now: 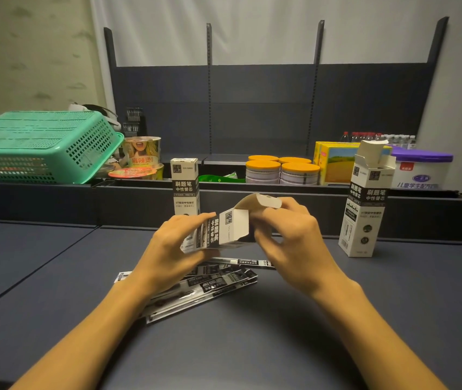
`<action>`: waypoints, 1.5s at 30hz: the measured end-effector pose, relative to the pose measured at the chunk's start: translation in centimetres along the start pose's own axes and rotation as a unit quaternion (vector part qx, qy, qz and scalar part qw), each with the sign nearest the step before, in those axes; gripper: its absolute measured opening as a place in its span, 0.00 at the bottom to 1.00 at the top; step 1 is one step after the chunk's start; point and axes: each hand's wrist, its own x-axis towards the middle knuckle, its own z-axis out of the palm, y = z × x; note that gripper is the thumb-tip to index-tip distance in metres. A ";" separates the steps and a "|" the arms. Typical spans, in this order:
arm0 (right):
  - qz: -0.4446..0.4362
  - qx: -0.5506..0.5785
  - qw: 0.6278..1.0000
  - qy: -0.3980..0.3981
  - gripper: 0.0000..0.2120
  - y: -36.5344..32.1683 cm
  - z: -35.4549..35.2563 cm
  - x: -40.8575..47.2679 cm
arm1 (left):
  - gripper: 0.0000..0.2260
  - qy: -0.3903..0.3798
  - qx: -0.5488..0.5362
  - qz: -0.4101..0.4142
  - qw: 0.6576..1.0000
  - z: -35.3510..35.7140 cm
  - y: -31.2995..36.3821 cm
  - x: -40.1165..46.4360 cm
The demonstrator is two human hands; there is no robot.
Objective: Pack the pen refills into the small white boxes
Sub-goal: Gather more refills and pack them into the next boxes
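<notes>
both hands [176,246] hold open box [224,229]

White boxes [222,230] banded black with white lettering at centre; black-and-white printed refill packets [218,282] below. Dark blue table [280,333]. Green mesh basket [41,144] at left. 4 orange-lidded tins [282,170] mid-right.

Both forearms stretched out in front, my left hand [168,243] curled in a grip, my right hand [289,235] with fingers [269,213] bent, pinching.
</notes>
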 end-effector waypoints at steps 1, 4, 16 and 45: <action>0.004 -0.004 1.000 -0.009 0.10 0.0 0.1 -0.1 | 0.31 -0.003 0.002 0.002 1.000 0.0 -0.1 0.0; 0.010 -0.002 0.999 -0.047 0.14 0.1 0.3 -0.1 | 0.31 -0.006 0.005 0.010 1.000 0.1 -0.1 0.1; 0.020 0.079 0.990 0.112 0.14 -1.0 -1.0 0.6 | 0.31 0.070 -0.025 -0.034 0.997 -0.2 0.4 0.4; 0.159 -0.020 0.897 -0.412 0.13 0.1 2.9 -2.1 | 0.31 0.069 0.007 -0.077 0.995 -0.7 0.8 0.4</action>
